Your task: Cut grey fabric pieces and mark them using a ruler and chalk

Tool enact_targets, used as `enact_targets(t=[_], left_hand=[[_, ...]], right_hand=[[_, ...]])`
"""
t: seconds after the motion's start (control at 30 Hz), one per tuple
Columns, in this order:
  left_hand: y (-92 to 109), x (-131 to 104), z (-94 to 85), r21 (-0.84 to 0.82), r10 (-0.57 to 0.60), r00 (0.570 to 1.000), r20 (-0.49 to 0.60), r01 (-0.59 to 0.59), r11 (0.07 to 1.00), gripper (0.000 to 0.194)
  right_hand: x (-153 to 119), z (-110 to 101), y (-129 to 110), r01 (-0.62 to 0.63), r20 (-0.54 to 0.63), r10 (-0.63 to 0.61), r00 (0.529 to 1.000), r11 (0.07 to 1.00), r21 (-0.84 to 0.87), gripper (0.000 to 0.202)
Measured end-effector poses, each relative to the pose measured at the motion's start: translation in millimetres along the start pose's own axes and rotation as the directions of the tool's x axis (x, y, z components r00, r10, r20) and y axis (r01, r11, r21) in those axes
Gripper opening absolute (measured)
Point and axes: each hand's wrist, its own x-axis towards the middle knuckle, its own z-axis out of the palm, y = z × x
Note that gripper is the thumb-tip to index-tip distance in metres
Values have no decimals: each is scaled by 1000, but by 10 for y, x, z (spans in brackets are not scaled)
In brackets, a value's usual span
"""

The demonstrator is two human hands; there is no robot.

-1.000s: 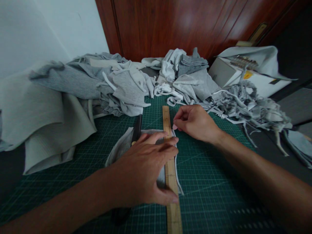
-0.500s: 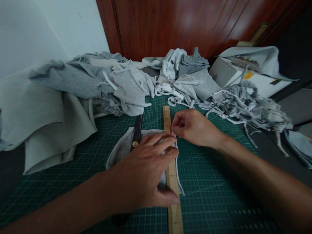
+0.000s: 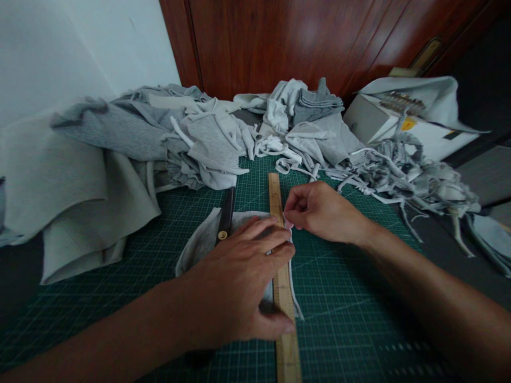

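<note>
My left hand lies spread over a wooden ruler and a piece of light grey knit fabric, with its thumb on the ruler's lower part. Just right of the ruler, my right hand is closed, thumb and forefinger pinched at the fabric's right edge. What lies between those fingertips is mostly hidden, but it appears to be that edge. Black scissors with a brass pivot lie on the fabric, left of the ruler, their lower part covered by my left hand.
Under everything is a green cutting mat with grid lines. Heaped grey cloth and a folded sheet of fabric lie to the left. Tangled fabric strips and a white box stand at the right, before a reddish wooden door.
The fingertips of my right hand have shifted very slightly toward me along the fabric's edge. My left hand, the ruler and the scissors keep their places.
</note>
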Motion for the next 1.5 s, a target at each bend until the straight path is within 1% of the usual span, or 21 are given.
enact_targets(t=[0.2, 0.37, 0.43, 0.6, 0.77, 0.97, 1.07, 1.17, 1.3, 1.5], left_hand=[[5, -8, 5, 30, 11, 1000, -7, -11, 1000, 72], [0, -15, 17, 36, 20, 1000, 12, -20, 999, 80], [6, -20, 19, 32, 1, 1000, 31, -2, 999, 82], [35, -23, -2, -30, -63, 998, 19, 64, 997, 82], [46, 9, -37, -15, -63, 995, 72, 64, 998, 79], [69, 16, -40, -4, -75, 996, 55, 75, 997, 78], [70, 6, -17, 11, -65, 997, 36, 64, 998, 79], [65, -5, 7, 13, -43, 999, 17, 43, 999, 77], [71, -21, 25, -5, -43, 999, 12, 43, 999, 68], [88, -55, 42, -3, -46, 999, 18, 46, 999, 58]], right_hand=[[7, -2, -9, 9, 20, -9, 1000, 1000, -21, 11], [18, 13, -37, 33, 12, -32, 999, 998, -56, 14], [21, 23, -43, 34, 7, -33, 999, 996, -80, 13], [29, 36, -56, 12, 3, -12, 1000, 994, -105, 13], [85, 57, -21, 35, -73, -44, 996, 993, -115, 17], [143, 100, 42, 55, -184, -79, 980, 990, -132, 17], [117, 87, 43, 59, -223, -88, 971, 989, -134, 15], [53, 53, 19, 65, -241, -87, 967, 993, -96, 13], [-72, 39, -38, 84, -210, -84, 974, 996, -10, 12], [-210, 131, -75, 74, -83, -68, 994, 995, 68, 11]])
